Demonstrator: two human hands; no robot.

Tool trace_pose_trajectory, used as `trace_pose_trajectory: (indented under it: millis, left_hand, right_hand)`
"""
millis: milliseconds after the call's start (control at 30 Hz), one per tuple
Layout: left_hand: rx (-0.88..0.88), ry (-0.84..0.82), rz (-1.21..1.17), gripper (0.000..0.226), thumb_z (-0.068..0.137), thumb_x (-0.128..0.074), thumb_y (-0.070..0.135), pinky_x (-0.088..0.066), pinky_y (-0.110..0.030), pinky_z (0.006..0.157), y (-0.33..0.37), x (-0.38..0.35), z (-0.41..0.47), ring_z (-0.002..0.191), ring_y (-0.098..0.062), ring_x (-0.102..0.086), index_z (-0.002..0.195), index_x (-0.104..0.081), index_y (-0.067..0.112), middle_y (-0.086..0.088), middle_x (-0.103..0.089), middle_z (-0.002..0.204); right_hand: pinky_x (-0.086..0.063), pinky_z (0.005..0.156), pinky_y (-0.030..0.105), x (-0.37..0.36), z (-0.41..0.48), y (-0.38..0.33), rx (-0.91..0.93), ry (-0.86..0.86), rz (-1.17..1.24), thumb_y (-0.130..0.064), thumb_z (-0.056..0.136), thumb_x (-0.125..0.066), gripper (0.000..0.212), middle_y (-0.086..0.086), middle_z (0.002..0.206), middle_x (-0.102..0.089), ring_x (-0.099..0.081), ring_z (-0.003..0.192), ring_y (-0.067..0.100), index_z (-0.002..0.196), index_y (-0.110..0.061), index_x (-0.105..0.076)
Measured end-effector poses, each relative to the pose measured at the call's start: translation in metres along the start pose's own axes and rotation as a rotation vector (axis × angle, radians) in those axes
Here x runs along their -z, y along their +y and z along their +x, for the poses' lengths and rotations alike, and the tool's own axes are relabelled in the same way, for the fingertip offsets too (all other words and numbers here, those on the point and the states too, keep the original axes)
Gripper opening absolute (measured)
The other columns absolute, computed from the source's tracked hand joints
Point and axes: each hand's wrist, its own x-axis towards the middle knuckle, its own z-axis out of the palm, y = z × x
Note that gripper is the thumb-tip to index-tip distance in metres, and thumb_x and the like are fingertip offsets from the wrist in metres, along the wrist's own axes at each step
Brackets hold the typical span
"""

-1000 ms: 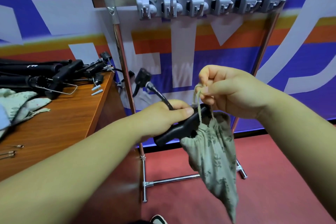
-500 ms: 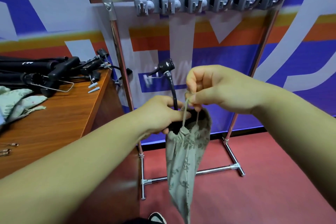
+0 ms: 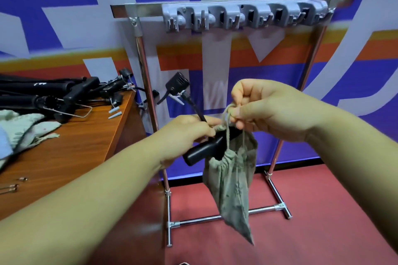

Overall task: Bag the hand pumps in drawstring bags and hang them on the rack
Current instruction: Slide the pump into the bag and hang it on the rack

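Seen through my head camera: my left grip [image 3: 187, 135] is clamped round a black pump [image 3: 202, 151] at the mouth of a green printed bag [image 3: 232, 183]. One end of the pump is inside the cloth and its handle juts out to the lower left. The pump's hose [image 3: 195, 107] rises from that grip to a black head [image 3: 177, 84]. Just to the right, my right grip [image 3: 269, 112] pinches the cord [image 3: 226, 137], whose strands run down across the pump to the gathered mouth. The bag hangs in mid-air above the red floor [image 3: 301, 232].

To the left, a wooden table [image 3: 64, 146] carries more bags [image 3: 25, 125], a few small pale plugs [image 3: 115, 113] near its edge and, farther back, a heap of black pumps [image 3: 43, 94]. Behind the hands stands the chrome rack [image 3: 142, 60], with a grey hook strip [image 3: 243, 16] fixed along its top bar. A blue, white and orange banner [image 3: 64, 17] fills the wall beyond.
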Motion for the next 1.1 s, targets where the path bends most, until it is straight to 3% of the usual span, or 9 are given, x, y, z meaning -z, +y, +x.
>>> trace_pose_trajectory:
  millis: [133, 233, 367, 500, 700, 833, 967, 1033, 1100]
  left_hand:
    - [-0.175, 0.089, -0.048, 0.031, 0.067, -0.084, 0.017, -0.058, -0.034, 0.087, 0.006, 0.000, 0.002, 0.096, -0.022, -0.074, 0.098, -0.078, 0.021, -0.010, -0.078, 0.099]
    - [-0.217, 0.205, -0.005, 0.025, 0.072, -0.088, 0.005, -0.057, -0.025, 0.073, 0.011, -0.005, 0.004, 0.080, -0.014, -0.074, 0.094, -0.078, 0.013, -0.004, -0.077, 0.084]
    - [-0.200, 0.290, -0.037, 0.022, 0.076, -0.085, 0.005, -0.061, -0.038, 0.083, 0.022, -0.004, 0.010, 0.088, -0.027, -0.076, 0.097, -0.078, 0.007, -0.014, -0.078, 0.090]
    - [-0.209, 0.290, -0.074, 0.016, 0.079, -0.081, 0.001, -0.055, -0.020, 0.065, 0.038, 0.002, 0.007, 0.065, -0.006, -0.069, 0.093, -0.076, 0.006, 0.003, -0.075, 0.070]
    - [-0.190, 0.320, 0.044, 0.007, 0.087, -0.076, 0.010, -0.045, -0.014, 0.050, 0.059, 0.038, 0.000, 0.051, -0.002, -0.059, 0.081, -0.074, 0.013, 0.010, -0.066, 0.058]
    - [-0.211, 0.372, 0.117, 0.006, 0.090, -0.075, 0.016, -0.051, -0.022, 0.058, 0.079, 0.070, 0.000, 0.062, -0.010, -0.064, 0.085, -0.074, 0.019, 0.007, -0.070, 0.068]
    - [-0.225, 0.445, 0.228, 0.004, 0.089, -0.076, 0.024, -0.057, -0.042, 0.080, 0.090, 0.095, 0.012, 0.075, -0.021, -0.069, 0.085, -0.075, 0.023, 0.000, -0.073, 0.078]
    - [-0.225, 0.493, 0.263, 0.005, 0.090, -0.075, 0.025, -0.057, -0.032, 0.077, 0.096, 0.106, 0.021, 0.075, -0.021, -0.070, 0.086, -0.075, 0.022, -0.003, -0.074, 0.081]
    - [-0.231, 0.541, 0.269, 0.006, 0.091, -0.073, 0.024, -0.053, -0.022, 0.063, 0.103, 0.117, 0.032, 0.067, -0.014, -0.066, 0.087, -0.074, 0.020, 0.000, -0.072, 0.077]
  right_hand:
    - [-0.032, 0.059, 0.031, -0.002, 0.007, -0.004, 0.022, 0.044, 0.072, 0.016, 0.093, -0.048, 0.033, 0.017, 0.076, -0.057, -0.059, 0.057, 0.013, 0.081, -0.014, -0.046]
    - [-0.034, 0.057, 0.027, -0.003, 0.017, -0.012, 0.047, 0.066, 0.064, 0.015, 0.093, -0.048, 0.032, 0.018, 0.076, -0.056, -0.059, 0.058, 0.013, 0.081, -0.014, -0.045]
    - [-0.035, 0.056, 0.025, 0.000, 0.034, -0.029, 0.064, 0.030, -0.004, 0.014, 0.094, -0.048, 0.032, 0.013, 0.073, -0.057, -0.056, 0.062, 0.015, 0.081, -0.015, -0.045]
    - [-0.044, 0.054, 0.020, -0.003, 0.050, -0.045, 0.059, -0.035, -0.057, 0.014, 0.093, -0.050, 0.031, 0.011, 0.073, -0.061, -0.057, 0.064, 0.018, 0.081, -0.015, -0.046]
    - [-0.039, 0.055, 0.023, 0.006, 0.072, -0.059, 0.041, 0.015, -0.122, 0.003, 0.077, -0.065, 0.025, 0.010, 0.074, -0.062, -0.050, 0.069, 0.022, 0.074, -0.020, -0.054]
    - [-0.036, 0.057, 0.023, 0.012, 0.085, -0.059, 0.041, 0.007, -0.165, -0.002, 0.067, -0.070, 0.024, 0.007, 0.075, -0.052, -0.049, 0.065, 0.013, 0.076, -0.023, -0.062]
    - [-0.035, 0.056, 0.021, 0.008, 0.102, -0.063, 0.125, 0.024, -0.209, 0.010, 0.083, -0.068, 0.025, 0.005, 0.068, -0.055, -0.052, 0.054, 0.004, 0.089, -0.013, -0.062]
    - [-0.040, 0.052, 0.015, 0.001, 0.114, -0.067, 0.195, 0.135, -0.210, 0.011, 0.086, -0.066, 0.019, 0.003, 0.067, -0.061, -0.054, 0.050, 0.002, 0.094, -0.007, -0.064]
    - [-0.048, 0.054, 0.017, -0.004, 0.132, -0.069, 0.266, 0.295, -0.244, 0.009, 0.086, -0.069, 0.015, 0.005, 0.068, -0.066, -0.060, 0.051, 0.004, 0.092, -0.004, -0.066]
